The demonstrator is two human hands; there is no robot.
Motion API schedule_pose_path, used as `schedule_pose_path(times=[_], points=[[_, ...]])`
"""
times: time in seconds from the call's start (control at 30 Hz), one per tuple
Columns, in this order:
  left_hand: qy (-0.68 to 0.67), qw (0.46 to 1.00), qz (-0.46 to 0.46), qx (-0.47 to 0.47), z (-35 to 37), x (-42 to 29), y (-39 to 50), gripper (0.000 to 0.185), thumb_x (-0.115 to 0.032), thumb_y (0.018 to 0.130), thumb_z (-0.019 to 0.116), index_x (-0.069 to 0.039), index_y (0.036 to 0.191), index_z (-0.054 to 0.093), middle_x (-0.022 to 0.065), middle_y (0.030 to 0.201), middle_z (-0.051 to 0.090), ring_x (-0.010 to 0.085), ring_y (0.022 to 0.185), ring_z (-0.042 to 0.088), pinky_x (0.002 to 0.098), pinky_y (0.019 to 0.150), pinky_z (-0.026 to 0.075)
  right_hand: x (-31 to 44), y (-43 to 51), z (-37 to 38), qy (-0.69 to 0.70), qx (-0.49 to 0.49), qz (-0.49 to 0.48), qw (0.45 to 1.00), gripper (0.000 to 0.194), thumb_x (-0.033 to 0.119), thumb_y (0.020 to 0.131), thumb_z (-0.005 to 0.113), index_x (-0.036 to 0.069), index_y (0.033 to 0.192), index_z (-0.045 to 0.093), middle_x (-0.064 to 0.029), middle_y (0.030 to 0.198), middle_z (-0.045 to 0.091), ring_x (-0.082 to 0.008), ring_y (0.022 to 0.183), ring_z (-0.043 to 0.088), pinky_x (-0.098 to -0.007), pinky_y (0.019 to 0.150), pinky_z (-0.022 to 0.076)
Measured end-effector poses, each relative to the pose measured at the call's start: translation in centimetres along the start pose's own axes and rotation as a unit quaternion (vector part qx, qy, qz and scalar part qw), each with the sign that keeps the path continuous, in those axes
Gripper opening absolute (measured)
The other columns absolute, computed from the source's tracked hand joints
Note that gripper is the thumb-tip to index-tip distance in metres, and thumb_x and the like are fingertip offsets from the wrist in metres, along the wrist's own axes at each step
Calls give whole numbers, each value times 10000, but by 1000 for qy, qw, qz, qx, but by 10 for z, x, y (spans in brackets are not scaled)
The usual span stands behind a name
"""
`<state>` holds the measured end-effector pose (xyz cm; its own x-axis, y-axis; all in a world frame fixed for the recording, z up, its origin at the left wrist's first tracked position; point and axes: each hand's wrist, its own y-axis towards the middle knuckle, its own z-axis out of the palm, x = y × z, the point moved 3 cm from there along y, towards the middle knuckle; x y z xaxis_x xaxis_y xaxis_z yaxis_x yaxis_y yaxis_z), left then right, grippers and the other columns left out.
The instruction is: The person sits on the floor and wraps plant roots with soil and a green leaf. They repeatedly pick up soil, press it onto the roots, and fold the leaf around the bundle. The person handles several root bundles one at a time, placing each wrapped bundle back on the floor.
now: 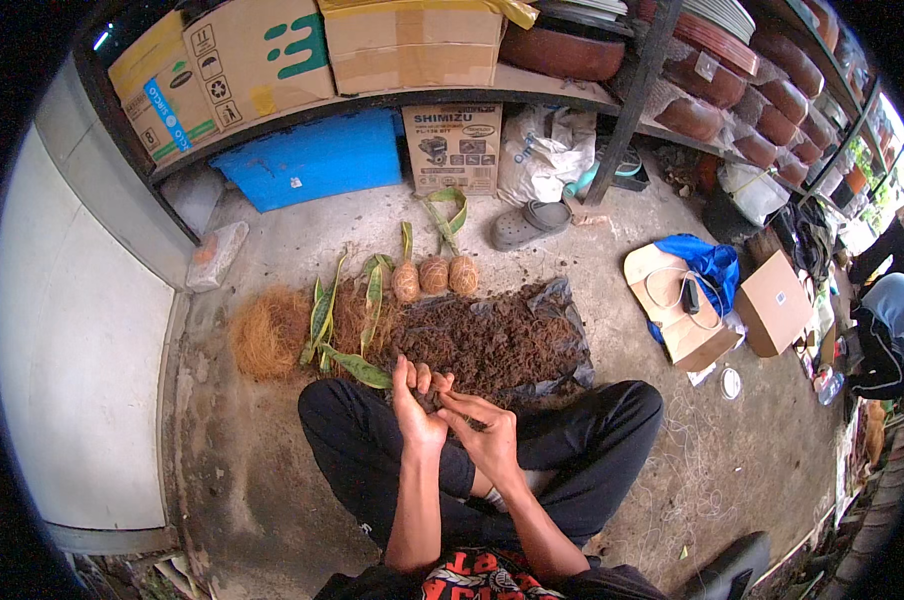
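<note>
My left hand [416,409] is curled around a dark clump of soil [428,400]. A variegated snake plant leaf [360,370] extends leftward from that hand. The fingers of my right hand [489,429] press and pinch at the clump's right side. Just beyond both hands, loose dark soil [489,337] lies spread on a black plastic sheet [564,300]. Further snake plant leaves [321,319] rest left of the soil, beside a heap of brown coconut fibre [270,334]. Behind the soil stand three thread-wrapped balls [434,275], with snake plant leaves rising from at least two.
A grey clog [530,225] sits near a shelf post [632,105]. Under the shelf are a blue box [313,161], a carton [452,150] and a white sack [545,154]. Cut cardboard [669,315] and tangled thread [677,480] lie rightward. Another person [883,330] sits far right.
</note>
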<state>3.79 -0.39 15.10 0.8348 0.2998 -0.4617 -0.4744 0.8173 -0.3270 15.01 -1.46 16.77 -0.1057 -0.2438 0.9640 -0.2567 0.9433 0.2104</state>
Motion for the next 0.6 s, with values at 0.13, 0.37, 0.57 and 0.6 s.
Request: schedule_pose_path(times=[0.13,0.37,0.57,0.6], points=[[8,1000,-5,-4,4,-1,-4,384,-347,975,533,-192,690,328,-50,597,318,135,534,388,354,705,412,-1,0,-1,21,0,52,998,226,40,780,751,13,1003,727,-127,1000,718,-188,909,689,-293,803,537],[9,996,-7,92,10,1,-5,436,-345,1016,455,-151,650,317,-12,569,345,196,539,519,428,753,481,-3,-3,-4,107,-55,117,986,178,17,774,776,-45,930,715,-102,911,720,-121,798,660,-260,722,528],[-15,996,-7,89,16,3,-8,453,-359,1025,429,-152,643,302,-12,552,334,196,507,508,419,742,481,7,-2,-9,33,-52,48,997,173,17,751,782,-37,905,726,-119,894,719,-158,825,666,-289,762,524],[-23,996,-9,88,16,3,-8,452,-359,1026,428,-153,644,303,-12,550,332,193,500,502,418,737,480,10,-2,-9,28,-53,43,997,177,17,747,783,-33,908,729,-124,897,718,-165,834,668,-292,770,523]])
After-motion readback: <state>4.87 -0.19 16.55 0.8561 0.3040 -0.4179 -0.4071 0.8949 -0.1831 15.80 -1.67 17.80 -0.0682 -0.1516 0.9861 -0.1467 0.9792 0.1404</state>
